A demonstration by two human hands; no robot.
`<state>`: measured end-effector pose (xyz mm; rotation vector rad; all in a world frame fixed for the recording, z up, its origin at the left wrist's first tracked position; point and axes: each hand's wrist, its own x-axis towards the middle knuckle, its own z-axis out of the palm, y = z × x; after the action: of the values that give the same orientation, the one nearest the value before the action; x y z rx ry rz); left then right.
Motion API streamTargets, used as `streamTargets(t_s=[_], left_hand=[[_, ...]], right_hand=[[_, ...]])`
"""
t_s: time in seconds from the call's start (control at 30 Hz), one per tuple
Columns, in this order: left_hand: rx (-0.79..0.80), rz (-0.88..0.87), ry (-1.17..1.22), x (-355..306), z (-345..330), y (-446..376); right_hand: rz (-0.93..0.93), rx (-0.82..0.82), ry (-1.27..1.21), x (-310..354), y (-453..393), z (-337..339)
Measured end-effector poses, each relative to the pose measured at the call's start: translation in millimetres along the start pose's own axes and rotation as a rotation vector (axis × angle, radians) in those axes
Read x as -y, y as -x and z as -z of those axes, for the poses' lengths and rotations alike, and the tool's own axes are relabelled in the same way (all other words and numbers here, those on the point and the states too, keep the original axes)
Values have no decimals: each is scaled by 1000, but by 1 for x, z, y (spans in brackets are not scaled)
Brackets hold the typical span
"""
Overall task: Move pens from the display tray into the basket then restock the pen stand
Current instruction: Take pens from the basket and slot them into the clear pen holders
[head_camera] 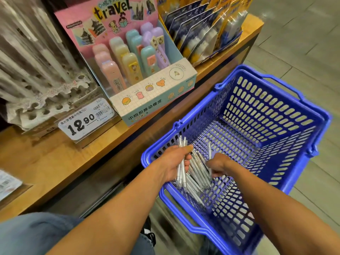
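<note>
A blue plastic basket point(276, 115) stands on the floor beside the wooden shelf. Several white pens point(196, 173) lie in a heap in its near left corner. My left hand point(174, 162) grips a bundle of these pens, held upright over the heap. My right hand point(219, 165) reaches into the heap with curled fingers around a few pens. The pen stand point(42, 100), a clear holder with a white hole grid and a few pens standing in it, sits at the far left of the shelf, blurred.
A price tag point(84, 122) reading 12.90 stands in front of the pen stand. An eraser display box point(150, 96) and packaged items point(202, 34) fill the shelf point(55, 162) to the right. Tiled floor point(303, 43) lies past the basket.
</note>
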<state>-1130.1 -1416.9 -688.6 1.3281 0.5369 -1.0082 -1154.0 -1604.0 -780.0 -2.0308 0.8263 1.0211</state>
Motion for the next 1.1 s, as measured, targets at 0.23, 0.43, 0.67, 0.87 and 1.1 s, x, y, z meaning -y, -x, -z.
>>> streamTargets(t_s=[0.23, 0.43, 0.67, 0.87, 1.1], left_hand=[[12, -22, 30, 0, 0, 1], [13, -81, 25, -1, -3, 3], [35, -63, 57, 2, -2, 1], [-40, -15, 28, 2, -3, -3], [-45, -7, 43, 4, -1, -8]], right_hand=[[308, 201, -220, 29, 76, 18], [408, 279, -299, 41, 127, 4], [501, 259, -330, 40, 130, -12], [346, 522, -316, 26, 74, 30], [124, -170, 413, -3, -17, -8]])
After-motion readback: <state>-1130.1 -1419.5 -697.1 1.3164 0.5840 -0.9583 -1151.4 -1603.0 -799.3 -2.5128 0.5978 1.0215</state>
